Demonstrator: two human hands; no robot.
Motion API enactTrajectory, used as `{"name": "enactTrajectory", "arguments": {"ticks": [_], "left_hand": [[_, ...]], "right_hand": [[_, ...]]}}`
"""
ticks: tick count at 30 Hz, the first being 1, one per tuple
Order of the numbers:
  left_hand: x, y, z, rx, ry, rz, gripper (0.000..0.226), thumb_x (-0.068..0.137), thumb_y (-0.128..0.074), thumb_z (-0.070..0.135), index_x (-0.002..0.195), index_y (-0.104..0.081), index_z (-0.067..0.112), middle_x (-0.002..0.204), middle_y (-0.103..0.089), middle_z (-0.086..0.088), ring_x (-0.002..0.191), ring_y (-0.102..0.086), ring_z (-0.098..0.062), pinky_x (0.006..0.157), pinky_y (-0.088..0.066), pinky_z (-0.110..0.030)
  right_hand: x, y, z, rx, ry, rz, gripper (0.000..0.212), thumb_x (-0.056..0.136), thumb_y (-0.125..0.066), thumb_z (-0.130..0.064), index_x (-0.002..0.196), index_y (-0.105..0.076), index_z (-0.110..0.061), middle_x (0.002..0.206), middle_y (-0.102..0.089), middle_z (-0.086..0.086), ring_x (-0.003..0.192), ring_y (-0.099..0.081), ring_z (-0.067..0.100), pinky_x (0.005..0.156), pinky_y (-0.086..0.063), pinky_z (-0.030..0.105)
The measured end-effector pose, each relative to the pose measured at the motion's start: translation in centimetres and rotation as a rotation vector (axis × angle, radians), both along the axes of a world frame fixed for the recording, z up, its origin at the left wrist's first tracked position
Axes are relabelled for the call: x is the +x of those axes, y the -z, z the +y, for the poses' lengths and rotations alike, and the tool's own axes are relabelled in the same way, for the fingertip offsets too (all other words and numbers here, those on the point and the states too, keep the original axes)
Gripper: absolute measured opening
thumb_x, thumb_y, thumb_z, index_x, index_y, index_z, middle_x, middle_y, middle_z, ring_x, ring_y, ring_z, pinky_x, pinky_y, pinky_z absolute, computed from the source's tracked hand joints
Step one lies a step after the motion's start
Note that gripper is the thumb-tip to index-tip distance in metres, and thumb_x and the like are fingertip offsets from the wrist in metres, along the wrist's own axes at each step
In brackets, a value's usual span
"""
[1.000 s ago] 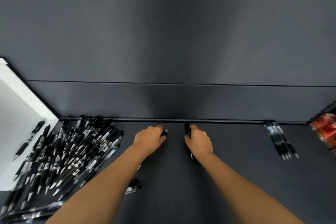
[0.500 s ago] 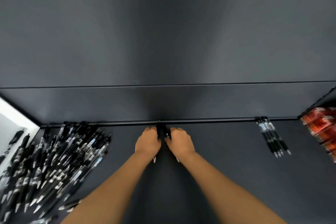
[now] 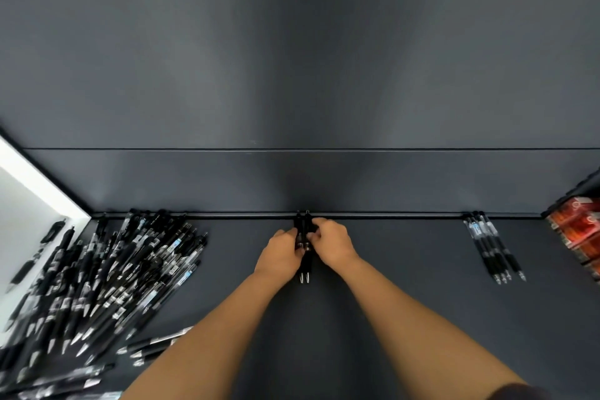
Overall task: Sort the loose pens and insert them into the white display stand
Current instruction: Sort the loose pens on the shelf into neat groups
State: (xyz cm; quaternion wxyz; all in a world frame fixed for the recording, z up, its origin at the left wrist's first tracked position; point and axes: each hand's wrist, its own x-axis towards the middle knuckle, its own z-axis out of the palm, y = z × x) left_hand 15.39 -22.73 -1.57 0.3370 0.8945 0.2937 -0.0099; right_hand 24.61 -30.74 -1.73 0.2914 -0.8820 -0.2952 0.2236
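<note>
Two black pens (image 3: pixel 305 265) lie side by side on the dark table, clicker ends against the back ledge, silver tips toward me. My left hand (image 3: pixel 281 253) and my right hand (image 3: pixel 331 242) flank them, fingers curled round the pens from either side. A big heap of loose black pens (image 3: pixel 107 276) covers the table at the left. The white display stand (image 3: pixel 31 204) shows at the far left edge with two pens lying on it. A small sorted group of pens (image 3: pixel 492 247) lies at the right against the ledge.
Red packages (image 3: pixel 581 230) are stacked at the far right edge. A dark wall with a raised ledge (image 3: pixel 389 214) runs along the table's back. A couple of stray pens (image 3: pixel 152 346) lie near my left forearm.
My hands started apart, each with one pen, and came together at the ledge. The two pens now lie parallel between them. The view has shifted slightly.
</note>
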Motion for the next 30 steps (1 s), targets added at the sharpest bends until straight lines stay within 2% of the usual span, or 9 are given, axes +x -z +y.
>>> {"name": "enactTrajectory", "arguments": {"ticks": [4, 6, 12, 15, 18, 22, 25, 28, 30], "left_hand": [[-2.1, -0.2, 1.0, 0.060, -0.010, 0.069, 0.044, 0.094, -0.051, 0.018, 0.136, -0.043, 0.009, 0.119, -0.051, -0.014, 0.110, -0.053, -0.029, 0.094, -0.045, -0.038], [-3.4, -0.5, 1.7, 0.088, -0.006, 0.077, 0.048, 0.094, -0.050, 0.020, 0.140, -0.039, 0.014, 0.121, -0.050, -0.011, 0.112, -0.052, -0.027, 0.095, -0.045, -0.038], [-7.2, -2.0, 4.1, 0.222, 0.016, 0.093, 0.031, 0.094, -0.049, 0.026, 0.124, -0.053, 0.021, 0.115, -0.054, -0.001, 0.107, -0.054, -0.020, 0.084, -0.048, -0.034], [-9.5, -2.6, 5.3, 0.256, 0.042, 0.092, 0.022, 0.093, -0.049, 0.028, 0.111, -0.059, 0.022, 0.111, -0.056, 0.001, 0.105, -0.056, -0.020, 0.082, -0.047, -0.033], [-12.1, -2.9, 6.5, 0.270, 0.092, 0.109, 0.017, 0.092, -0.049, 0.028, 0.103, -0.061, 0.023, 0.107, -0.058, 0.001, 0.101, -0.057, -0.020, 0.081, -0.049, -0.033], [-15.9, -2.9, 8.3, 0.258, 0.169, 0.131, 0.018, 0.092, -0.049, 0.027, 0.103, -0.062, 0.021, 0.107, -0.061, 0.000, 0.099, -0.058, -0.020, 0.079, -0.050, -0.034], [-18.5, -2.8, 9.4, 0.258, 0.223, 0.145, 0.017, 0.091, -0.051, 0.028, 0.102, -0.062, 0.021, 0.107, -0.062, 0.000, 0.100, -0.059, -0.020, 0.080, -0.048, -0.032], [-20.3, -2.6, 10.1, 0.237, 0.308, 0.151, 0.018, 0.091, -0.053, 0.029, 0.105, -0.060, 0.020, 0.109, -0.061, -0.001, 0.101, -0.058, -0.019, 0.083, -0.048, -0.032], [-21.3, -2.3, 10.3, 0.229, 0.407, 0.190, 0.027, 0.090, -0.056, 0.033, 0.113, -0.055, 0.020, 0.113, -0.057, -0.002, 0.105, -0.055, -0.020, 0.087, -0.047, -0.034]], "right_hand": [[-0.6, -0.1, -0.6, -0.049, -0.027, -0.141, 0.034, 0.096, -0.050, -0.021, 0.129, -0.051, -0.011, 0.123, -0.051, 0.012, 0.108, -0.056, 0.030, 0.084, -0.048, 0.036], [-1.3, -0.4, -0.8, -0.057, -0.038, -0.212, 0.036, 0.097, -0.047, -0.023, 0.132, -0.048, -0.016, 0.129, -0.047, 0.007, 0.111, -0.054, 0.029, 0.084, -0.048, 0.038], [-3.9, -1.7, -0.1, -0.084, -0.225, -0.356, 0.036, 0.098, -0.046, -0.026, 0.133, -0.049, -0.018, 0.129, -0.047, 0.006, 0.114, -0.049, 0.029, 0.083, -0.049, 0.037], [-6.2, -2.2, 0.7, -0.105, -0.307, -0.363, 0.035, 0.098, -0.046, -0.026, 0.131, -0.051, -0.017, 0.127, -0.050, 0.006, 0.116, -0.048, 0.028, 0.089, -0.048, 0.038], [-9.0, -2.6, 1.7, -0.123, -0.356, -0.333, 0.028, 0.097, -0.046, -0.025, 0.121, -0.058, -0.017, 0.120, -0.056, 0.006, 0.109, -0.055, 0.026, 0.086, -0.048, 0.036], [-13.4, -3.1, 3.3, -0.204, -0.440, -0.185, 0.021, 0.093, -0.052, -0.030, 0.108, -0.063, -0.022, 0.111, -0.063, 0.002, 0.103, -0.059, 0.023, 0.080, -0.047, 0.032], [-16.4, -3.3, 4.4, -0.257, -0.517, -0.104, 0.026, 0.089, -0.059, -0.031, 0.113, -0.063, -0.023, 0.111, -0.061, 0.001, 0.104, -0.057, 0.021, 0.080, -0.044, 0.028], [-18.5, -3.3, 5.0, -0.332, -0.498, -0.146, 0.035, 0.086, -0.058, -0.026, 0.121, -0.057, -0.026, 0.119, -0.051, 0.005, 0.110, -0.051, 0.026, 0.087, -0.045, 0.035], [-19.4, -3.3, 5.1, -0.409, -0.447, -0.226, 0.038, 0.085, -0.058, -0.026, 0.122, -0.054, -0.029, 0.121, -0.048, 0.005, 0.113, -0.048, 0.028, 0.089, -0.043, 0.039]]}}
